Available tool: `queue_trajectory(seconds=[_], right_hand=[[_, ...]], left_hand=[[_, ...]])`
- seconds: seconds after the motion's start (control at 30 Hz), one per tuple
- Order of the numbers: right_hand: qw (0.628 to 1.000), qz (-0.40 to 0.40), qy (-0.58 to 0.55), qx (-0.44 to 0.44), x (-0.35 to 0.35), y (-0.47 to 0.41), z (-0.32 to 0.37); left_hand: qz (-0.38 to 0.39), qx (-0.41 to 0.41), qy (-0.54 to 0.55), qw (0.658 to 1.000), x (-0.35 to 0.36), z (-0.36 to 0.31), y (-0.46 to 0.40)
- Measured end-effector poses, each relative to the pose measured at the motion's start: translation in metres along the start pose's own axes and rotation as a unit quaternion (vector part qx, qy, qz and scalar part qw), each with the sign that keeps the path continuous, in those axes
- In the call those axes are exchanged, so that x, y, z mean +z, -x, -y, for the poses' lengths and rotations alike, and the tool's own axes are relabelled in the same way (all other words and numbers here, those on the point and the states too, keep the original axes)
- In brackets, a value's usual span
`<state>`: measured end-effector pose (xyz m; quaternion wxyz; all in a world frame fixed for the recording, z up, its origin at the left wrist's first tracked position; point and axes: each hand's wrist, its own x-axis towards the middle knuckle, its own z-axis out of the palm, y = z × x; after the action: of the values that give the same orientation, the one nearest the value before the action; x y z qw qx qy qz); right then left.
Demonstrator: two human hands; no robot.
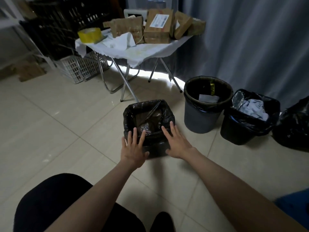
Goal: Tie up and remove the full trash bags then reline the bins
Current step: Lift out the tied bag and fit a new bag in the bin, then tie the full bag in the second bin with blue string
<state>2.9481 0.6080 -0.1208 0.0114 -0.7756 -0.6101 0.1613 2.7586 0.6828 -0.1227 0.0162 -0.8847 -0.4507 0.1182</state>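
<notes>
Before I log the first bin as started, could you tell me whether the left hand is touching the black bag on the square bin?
Cannot tell. In the head view the left hand, fingers spread, overlaps the black bag at the square bin's near rim, but neither contact nor gap shows plainly.

Folding counter [150,52] under white cloth, against grey curtain [250,39]. On counter: cardboard parcels [157,27], yellow tape roll [89,35] at left end, crumpled white paper [122,41]. White basket [80,67] on floor left of counter, black crates [66,19] behind.
</notes>
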Motion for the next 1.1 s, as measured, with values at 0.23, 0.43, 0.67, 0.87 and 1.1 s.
queue_trajectory(seconds=[0.23,0.43,0.67,0.87,1.1], right_hand=[[0.997,0.027,-0.067,-0.019,-0.037,-0.002,-0.002],[0.995,-0.034,-0.089,0.039,-0.048,0.027,-0.051],[0.979,-0.09,-0.091,0.159,-0.055,0.072,-0.132],[0.941,-0.156,-0.121,0.273,-0.062,0.112,-0.208],[0.896,-0.211,-0.152,0.36,-0.065,0.129,-0.283]], left_hand=[[0.02,-0.026,-0.002,0.999,-0.015,0.014,-0.012],[-0.067,0.025,0.058,0.996,-0.041,-0.023,-0.023],[-0.073,0.119,0.054,0.989,-0.075,-0.113,-0.048],[-0.073,0.196,0.07,0.975,-0.092,-0.214,-0.072],[-0.073,0.259,0.094,0.958,-0.112,-0.321,-0.119]])
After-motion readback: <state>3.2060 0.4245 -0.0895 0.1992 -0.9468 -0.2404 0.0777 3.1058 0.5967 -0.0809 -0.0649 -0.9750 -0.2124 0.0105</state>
